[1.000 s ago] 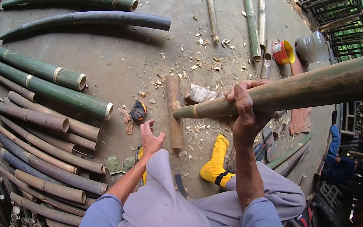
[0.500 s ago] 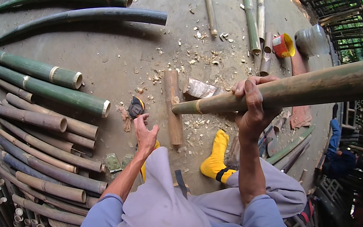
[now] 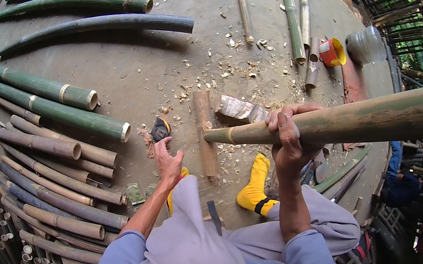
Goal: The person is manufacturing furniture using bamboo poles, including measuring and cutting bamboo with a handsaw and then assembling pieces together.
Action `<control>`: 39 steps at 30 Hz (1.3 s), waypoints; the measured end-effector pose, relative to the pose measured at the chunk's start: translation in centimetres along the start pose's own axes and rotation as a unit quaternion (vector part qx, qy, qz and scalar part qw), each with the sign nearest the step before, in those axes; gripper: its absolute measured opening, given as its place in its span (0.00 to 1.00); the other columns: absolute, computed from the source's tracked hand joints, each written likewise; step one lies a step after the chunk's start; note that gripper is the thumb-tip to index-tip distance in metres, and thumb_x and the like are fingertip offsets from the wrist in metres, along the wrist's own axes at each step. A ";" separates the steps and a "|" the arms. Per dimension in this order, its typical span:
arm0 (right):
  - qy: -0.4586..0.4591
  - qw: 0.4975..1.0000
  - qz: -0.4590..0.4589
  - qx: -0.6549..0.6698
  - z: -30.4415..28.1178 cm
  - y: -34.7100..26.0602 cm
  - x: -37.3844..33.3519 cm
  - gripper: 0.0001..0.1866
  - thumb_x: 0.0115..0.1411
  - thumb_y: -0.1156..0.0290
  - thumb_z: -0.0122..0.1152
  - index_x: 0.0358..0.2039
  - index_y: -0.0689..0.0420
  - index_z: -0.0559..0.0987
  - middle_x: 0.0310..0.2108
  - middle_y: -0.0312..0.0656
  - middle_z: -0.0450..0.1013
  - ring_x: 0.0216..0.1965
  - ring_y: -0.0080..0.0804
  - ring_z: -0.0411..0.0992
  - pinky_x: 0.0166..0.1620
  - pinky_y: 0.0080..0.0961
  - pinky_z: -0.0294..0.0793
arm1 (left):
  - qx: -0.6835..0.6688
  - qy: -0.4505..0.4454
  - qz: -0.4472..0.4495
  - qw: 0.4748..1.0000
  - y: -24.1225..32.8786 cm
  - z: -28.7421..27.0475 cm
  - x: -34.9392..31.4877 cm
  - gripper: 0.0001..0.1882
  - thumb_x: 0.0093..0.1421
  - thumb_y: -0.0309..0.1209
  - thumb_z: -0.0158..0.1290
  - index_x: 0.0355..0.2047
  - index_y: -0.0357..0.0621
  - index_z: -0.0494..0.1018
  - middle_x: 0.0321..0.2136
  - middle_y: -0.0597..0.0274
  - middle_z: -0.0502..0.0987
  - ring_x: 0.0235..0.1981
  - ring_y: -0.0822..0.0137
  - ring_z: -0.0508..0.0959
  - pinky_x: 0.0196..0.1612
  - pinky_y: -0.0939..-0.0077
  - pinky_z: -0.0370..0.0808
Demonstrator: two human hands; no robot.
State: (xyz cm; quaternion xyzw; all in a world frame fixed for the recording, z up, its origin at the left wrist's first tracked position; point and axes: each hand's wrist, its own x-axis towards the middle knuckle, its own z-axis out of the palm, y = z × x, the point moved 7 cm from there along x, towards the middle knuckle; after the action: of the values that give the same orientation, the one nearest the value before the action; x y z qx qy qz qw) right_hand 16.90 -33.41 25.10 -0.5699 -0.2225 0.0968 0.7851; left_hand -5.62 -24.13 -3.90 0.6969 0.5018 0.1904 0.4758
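Observation:
My right hand [image 3: 290,139] is wrapped round a long bamboo pole [image 3: 373,117], which runs off to the right. The pole's narrower end meets the side of a short brown bamboo piece [image 3: 209,157] lying on the ground. My left hand [image 3: 168,160] reaches low with its thumb and fingers apart and partly curled. Just beyond its fingertips lies a black tape measure [image 3: 160,131] with a yellow-orange edge; whether they touch it I cannot tell. A pale block of wood [image 3: 241,108] rests behind the held pole.
Several cut bamboo poles [image 3: 54,142] are stacked at the left, and green ones [image 3: 86,92] lie farther off. Wood chips [image 3: 238,70] litter the concrete. A red and yellow tin [image 3: 332,53] and a clear plastic container [image 3: 364,46] stand at the right. My yellow-socked foot [image 3: 254,183] is beneath the pole.
The held pole's right end appears lower in the view, while its narrow end stays against the short piece. My left hand remains by the tape measure. The whole view has shifted slightly.

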 end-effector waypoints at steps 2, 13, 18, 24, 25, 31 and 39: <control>-0.005 1.000 0.001 -0.017 -0.1 -0.1 0.2 0.24 0.50 0.88 0.56 0.46 0.60 0.60 0.27 0.41 0.65 0.26 0.25 0.67 0.35 0.27 0.71 | -0.001 -0.004 0.020 1.000 1.2 0.4 0.3 0.25 0.42 0.27 0.57 0.44 0.42 0.69 0.38 0.59 0.66 0.37 0.65 0.70 0.37 0.71 0.74; 0.057 0.998 -0.039 0.011 -4.1 -2.0 1.4 0.13 0.52 0.84 0.56 0.37 0.64 0.65 0.23 0.42 0.66 0.22 0.28 0.68 0.31 0.31 0.72 | -0.107 -0.089 -0.031 0.990 1.4 1.2 0.0 0.25 0.46 0.34 0.59 0.45 0.39 0.68 0.40 0.56 0.69 0.38 0.63 0.71 0.41 0.69 0.72; 0.086 0.994 -0.033 0.053 -8.1 -4.7 2.8 0.12 0.55 0.80 0.55 0.39 0.57 0.66 0.23 0.38 0.65 0.23 0.26 0.65 0.32 0.30 0.69 | -0.188 -0.231 -0.127 0.946 -0.8 3.5 -1.4 0.33 0.48 0.43 0.59 0.51 0.38 0.66 0.46 0.50 0.70 0.45 0.60 0.72 0.47 0.67 0.71; 0.079 0.991 -0.021 0.104 -10.6 -6.5 1.1 0.07 0.58 0.75 0.54 0.37 0.52 0.68 0.23 0.34 0.63 0.25 0.23 0.64 0.36 0.28 0.67 | -0.122 -0.234 0.002 0.965 1.2 5.1 -2.7 0.39 0.46 0.45 0.60 0.57 0.41 0.61 0.50 0.51 0.68 0.49 0.58 0.69 0.54 0.63 0.64; 0.092 0.990 -0.022 0.105 -10.7 -6.8 1.0 0.08 0.58 0.76 0.54 0.37 0.53 0.67 0.23 0.34 0.63 0.25 0.23 0.64 0.35 0.29 0.67 | -0.121 -0.226 0.006 0.966 1.8 4.9 -2.7 0.40 0.46 0.45 0.59 0.57 0.41 0.60 0.50 0.51 0.67 0.50 0.58 0.69 0.55 0.63 0.63; 0.078 0.992 -0.051 0.081 -10.5 -9.0 0.6 0.09 0.58 0.75 0.53 0.39 0.53 0.69 0.23 0.33 0.64 0.25 0.23 0.63 0.35 0.28 0.65 | -0.205 -0.217 -0.059 0.953 0.2 4.8 -2.9 0.40 0.48 0.46 0.58 0.59 0.44 0.58 0.50 0.49 0.67 0.49 0.58 0.68 0.51 0.59 0.67; 0.048 0.996 -0.040 0.066 -7.1 -8.9 -0.6 0.21 0.54 0.81 0.52 0.47 0.55 0.60 0.24 0.39 0.65 0.22 0.26 0.66 0.31 0.30 0.69 | -0.115 -0.073 -0.064 0.989 -1.6 1.5 -3.8 0.29 0.52 0.37 0.55 0.54 0.45 0.63 0.46 0.53 0.68 0.45 0.62 0.70 0.44 0.66 0.70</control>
State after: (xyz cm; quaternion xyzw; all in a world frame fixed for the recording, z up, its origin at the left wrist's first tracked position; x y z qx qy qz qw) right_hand 18.70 -42.64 31.52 -0.5113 -0.2003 0.0521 0.8341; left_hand -6.96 -28.15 -5.21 0.6159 0.4838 0.1653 0.5994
